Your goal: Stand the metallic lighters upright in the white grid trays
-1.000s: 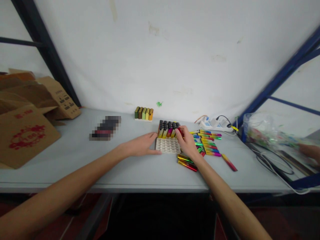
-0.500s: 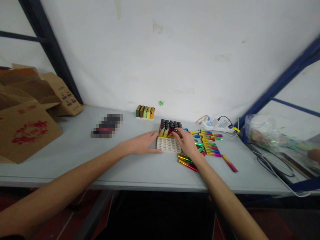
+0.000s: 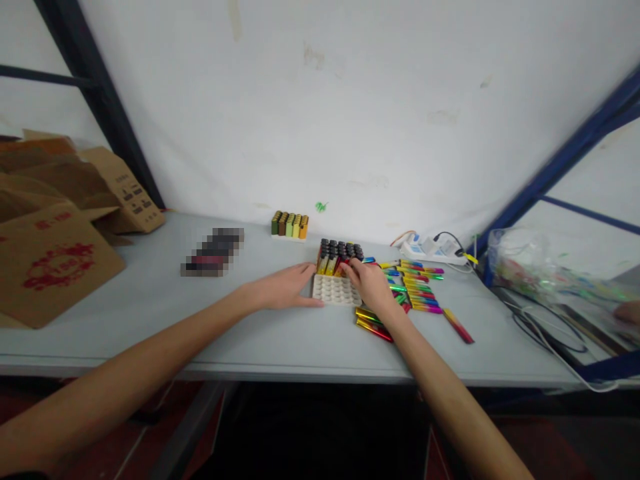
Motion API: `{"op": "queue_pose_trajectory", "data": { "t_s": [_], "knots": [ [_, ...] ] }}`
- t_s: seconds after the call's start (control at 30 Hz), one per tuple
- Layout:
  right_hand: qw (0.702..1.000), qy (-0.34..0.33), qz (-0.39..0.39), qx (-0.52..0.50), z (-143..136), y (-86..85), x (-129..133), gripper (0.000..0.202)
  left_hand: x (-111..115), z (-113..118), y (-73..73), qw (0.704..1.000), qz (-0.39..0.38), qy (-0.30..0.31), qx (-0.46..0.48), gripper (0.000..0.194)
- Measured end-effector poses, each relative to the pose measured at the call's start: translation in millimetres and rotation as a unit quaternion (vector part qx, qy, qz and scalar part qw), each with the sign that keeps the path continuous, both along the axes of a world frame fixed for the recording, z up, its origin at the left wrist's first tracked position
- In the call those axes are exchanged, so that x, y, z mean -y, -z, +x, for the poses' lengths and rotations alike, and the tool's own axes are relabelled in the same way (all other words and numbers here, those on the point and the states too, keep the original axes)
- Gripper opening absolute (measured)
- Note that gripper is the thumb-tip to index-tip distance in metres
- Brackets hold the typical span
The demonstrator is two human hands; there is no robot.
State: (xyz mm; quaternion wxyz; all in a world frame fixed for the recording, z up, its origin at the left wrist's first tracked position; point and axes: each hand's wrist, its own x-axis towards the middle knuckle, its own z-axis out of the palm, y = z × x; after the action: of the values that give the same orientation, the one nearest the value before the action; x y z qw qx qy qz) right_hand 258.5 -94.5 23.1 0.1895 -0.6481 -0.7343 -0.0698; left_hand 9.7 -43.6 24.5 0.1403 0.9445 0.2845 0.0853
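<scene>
A white tray (image 3: 336, 291) with rows of holes lies on the grey table. Its back part carries several black-topped lighters (image 3: 341, 249) with yellow and red bodies, standing upright. My left hand (image 3: 287, 287) rests at the tray's left edge, thumb and fingers spread apart. Over the right side of the tray, my right hand (image 3: 371, 285) has its fingers pinched at a red lighter at the front of the rows. Shiny multicoloured lighters or sleeves (image 3: 423, 290) lie to the right, and a few gold and red ones (image 3: 374, 328) lie nearer the front.
Behind stands a smaller block of green, brown and yellow lighters (image 3: 290, 225). Cardboard boxes (image 3: 65, 257) are at left, near a pixelated dark object (image 3: 215, 252). A power strip (image 3: 433, 250), cables and plastic bags (image 3: 525, 257) are at right, with another person's hand (image 3: 627, 312).
My right hand has shifted slightly down onto the front of the lighter rows, its fingers lower. My left hand stays at the tray's left edge.
</scene>
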Motion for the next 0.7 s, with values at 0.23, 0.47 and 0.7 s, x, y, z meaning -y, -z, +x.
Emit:
{"op": "queue_pose_trajectory", "data": {
  "t_s": [0.23, 0.47, 0.7],
  "knots": [
    [1.0, -0.004, 0.001, -0.005, 12.2, -3.1, 3.1, 0.04, -0.8, -0.8, 0.8, 1.0, 0.001, 0.002, -0.002, 0.073],
    [0.993, 0.105, 0.048, 0.003, 78.7, -4.5, -3.4, 0.033, -0.9, -1.4, -0.2, 1.0, 0.007, 0.003, -0.005, 0.072],
    [0.949, 0.302, -0.084, -0.015, 138.1, 13.0, 9.1, 0.04, -1.4, -1.0, 0.1, 1.0, -0.003, -0.002, -0.004, 0.073]
  ]
}}
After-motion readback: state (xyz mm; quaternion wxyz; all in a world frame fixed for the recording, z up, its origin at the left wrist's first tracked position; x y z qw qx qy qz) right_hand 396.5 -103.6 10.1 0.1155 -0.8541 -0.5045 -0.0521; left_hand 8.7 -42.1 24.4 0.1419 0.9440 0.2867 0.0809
